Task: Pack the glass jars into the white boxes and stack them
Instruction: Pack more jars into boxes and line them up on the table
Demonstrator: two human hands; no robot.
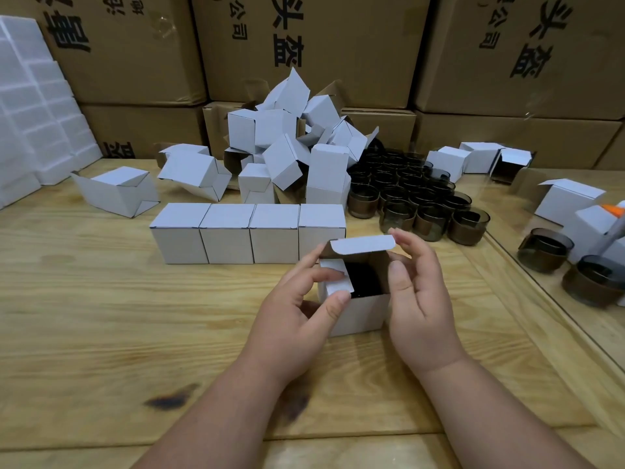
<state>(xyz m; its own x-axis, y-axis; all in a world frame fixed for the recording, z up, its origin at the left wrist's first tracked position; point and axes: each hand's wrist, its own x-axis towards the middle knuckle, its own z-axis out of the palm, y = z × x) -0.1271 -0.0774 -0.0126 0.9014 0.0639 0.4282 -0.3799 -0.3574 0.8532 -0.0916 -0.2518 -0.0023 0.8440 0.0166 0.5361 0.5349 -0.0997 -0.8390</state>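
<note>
Along the far side, big brown cartons [304,45] with black print are standing stacked like a wall, and white foam blocks [37,106] are leaning at the far left. Below them a wooden table [101,333] is filling most of the view, and a glass pane [558,299] is covering its right part. On the far middle of the table, a heap of empty white boxes [287,143] is lying in disorder. Right of the heap, many dark glass jars [416,194] are standing close together in rows. Nearer, four closed white boxes [248,233] are sitting side by side in one row, touching each other. Just near of the right end of this row, an open white box [358,299] is resting on the table with a dark jar inside [365,279]. The left hand [297,316] is gripping the left wall of this box, and its fingers are pressing a small side flap [333,269] inward. The right hand [419,299] is pinching the right corner of the raised lid flap [362,244] with curled fingers, while its thumb is lying against the right wall.
</note>
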